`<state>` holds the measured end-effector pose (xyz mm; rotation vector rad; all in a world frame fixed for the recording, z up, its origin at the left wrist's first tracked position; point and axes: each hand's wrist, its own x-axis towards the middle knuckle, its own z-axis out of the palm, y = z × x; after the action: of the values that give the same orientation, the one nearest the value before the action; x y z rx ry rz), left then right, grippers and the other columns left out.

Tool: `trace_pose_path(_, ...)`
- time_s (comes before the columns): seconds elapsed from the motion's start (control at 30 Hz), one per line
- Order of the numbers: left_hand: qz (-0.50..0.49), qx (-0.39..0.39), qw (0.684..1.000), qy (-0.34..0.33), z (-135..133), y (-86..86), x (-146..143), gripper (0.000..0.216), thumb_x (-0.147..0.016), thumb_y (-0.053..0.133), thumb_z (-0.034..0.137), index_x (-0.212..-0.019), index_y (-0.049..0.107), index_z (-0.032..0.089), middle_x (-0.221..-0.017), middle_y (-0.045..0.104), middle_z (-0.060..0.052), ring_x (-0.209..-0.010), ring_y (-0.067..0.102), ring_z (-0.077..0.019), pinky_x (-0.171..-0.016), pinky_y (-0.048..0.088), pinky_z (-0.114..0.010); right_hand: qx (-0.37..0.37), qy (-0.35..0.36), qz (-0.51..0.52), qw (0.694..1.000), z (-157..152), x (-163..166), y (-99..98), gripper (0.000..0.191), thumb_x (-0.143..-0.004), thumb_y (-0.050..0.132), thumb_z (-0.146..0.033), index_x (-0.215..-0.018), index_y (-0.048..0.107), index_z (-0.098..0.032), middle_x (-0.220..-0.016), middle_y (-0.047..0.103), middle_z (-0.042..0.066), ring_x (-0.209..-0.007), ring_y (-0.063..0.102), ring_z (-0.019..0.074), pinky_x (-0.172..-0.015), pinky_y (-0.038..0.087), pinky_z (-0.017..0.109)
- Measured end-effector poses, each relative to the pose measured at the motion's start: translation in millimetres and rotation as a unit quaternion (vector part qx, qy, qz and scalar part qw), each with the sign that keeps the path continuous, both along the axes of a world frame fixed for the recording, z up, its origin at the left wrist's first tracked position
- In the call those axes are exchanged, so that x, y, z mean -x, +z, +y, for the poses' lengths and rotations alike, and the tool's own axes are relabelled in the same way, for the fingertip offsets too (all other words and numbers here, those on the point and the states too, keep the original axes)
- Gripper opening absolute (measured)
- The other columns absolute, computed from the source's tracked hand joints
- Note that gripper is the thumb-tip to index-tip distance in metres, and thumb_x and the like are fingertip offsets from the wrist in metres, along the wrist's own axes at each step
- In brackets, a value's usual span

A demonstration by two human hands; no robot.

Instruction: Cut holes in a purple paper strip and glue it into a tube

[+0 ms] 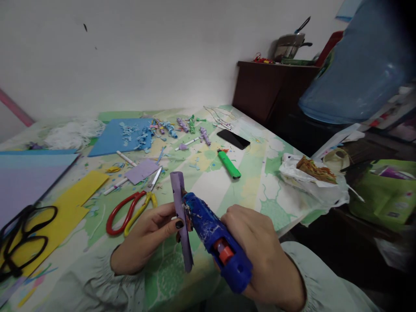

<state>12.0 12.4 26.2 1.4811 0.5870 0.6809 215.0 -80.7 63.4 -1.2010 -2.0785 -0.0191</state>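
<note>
My left hand (pixel 152 236) pinches a rolled tube of purple foam sheet (pixel 186 249) between thumb and fingers, holding it nearly upright above the table. My right hand (pixel 256 247) is wrapped round a blue hot glue gun (pixel 208 225), whose nozzle end meets the tube's right side near its upper half. Whether glue is coming out cannot be seen. Red-and-yellow-handled scissors (pixel 126 214) lie with blades apart just left of my left hand. Beyond them a purple foam square (pixel 142 171) rests across white sticks. A green utility knife (pixel 229 164) lies past the glue gun.
Black-framed glasses (pixel 29 238) lie on yellow foam sheet (pixel 78 203) at left. Blue foam (pixel 113 141) with scraps, small decorated rolls (pixel 204 135) and a phone (pixel 233 138) sit farther back. Food in a white bag (pixel 312 182) stands at right, near a large water bottle (pixel 354 82).
</note>
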Motion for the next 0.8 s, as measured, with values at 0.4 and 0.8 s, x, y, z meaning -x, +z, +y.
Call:
trace_pose_path(0.4,-0.006,0.046,0.999,0.016,-0.9,-3.0,3.6,0.019,-0.084,0.065,0.035,-0.093,0.072,0.019,-0.070,0.062,-0.001,-0.061,0.057,-0.0125,-0.060,0.048,-0.022,0.017,-0.053,0.017,0.998,-14.1,9.0,-1.2,0.060,-0.099,0.012,-0.046,-0.070,0.053,-0.014,-0.063,0.052,0.005,-0.057,0.044,0.0154,-0.055,0.029,0.030)
trace_pose_path(0.8,0.003,0.044,0.998,0.032,0.4,-1.7,2.8,0.016,-0.086,0.062,0.029,-0.094,0.071,0.018,-0.073,0.063,-0.002,-0.063,0.057,-0.0125,-0.059,0.047,-0.021,0.056,-0.045,0.023,0.997,-17.2,8.4,-3.0,0.057,-0.099,0.015,-0.047,-0.070,0.052,-0.015,-0.063,0.051,0.004,-0.057,0.042,0.0151,-0.053,0.027,0.030)
